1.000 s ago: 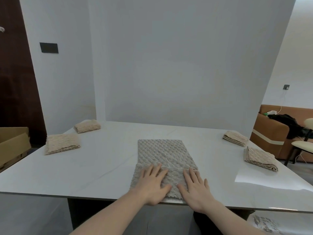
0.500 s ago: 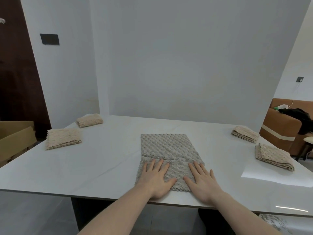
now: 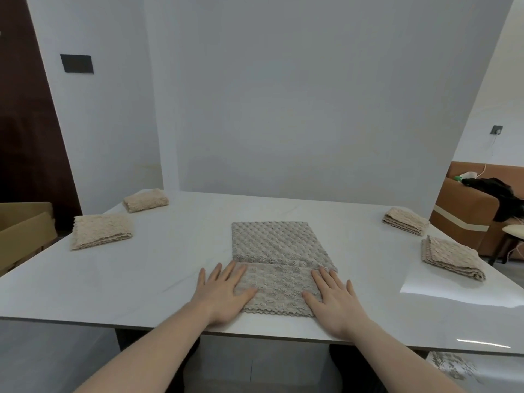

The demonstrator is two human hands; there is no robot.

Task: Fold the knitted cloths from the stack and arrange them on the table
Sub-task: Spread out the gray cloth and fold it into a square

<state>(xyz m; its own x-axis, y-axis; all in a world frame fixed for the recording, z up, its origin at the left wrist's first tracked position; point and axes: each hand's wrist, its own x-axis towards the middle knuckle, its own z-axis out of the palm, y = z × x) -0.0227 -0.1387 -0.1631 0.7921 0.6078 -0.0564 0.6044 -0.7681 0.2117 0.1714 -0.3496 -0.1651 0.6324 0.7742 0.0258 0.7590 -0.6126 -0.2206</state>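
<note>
Both hands, the left hand (image 3: 224, 296) and right hand (image 3: 336, 300), lie flat with straight fingers (image 3: 217, 272) on the grey cloth (image 3: 276, 251), pressing its near fold down on the worktop (image 3: 141, 279) so it stays.

Both the left hand (image 3: 224, 296) and the right hand (image 3: 334, 299) lie flat on the near fold of the grey cloth (image 3: 276, 251), mid-table (image 3: 170, 265).

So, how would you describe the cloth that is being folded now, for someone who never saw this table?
On the white table, look at the middle of the near edge. The grey-beige knitted cloth lies there under both hands, left and right. Unlike the four small folded cloths at the table's sides, it is long, flat and only partly folded.
</note>
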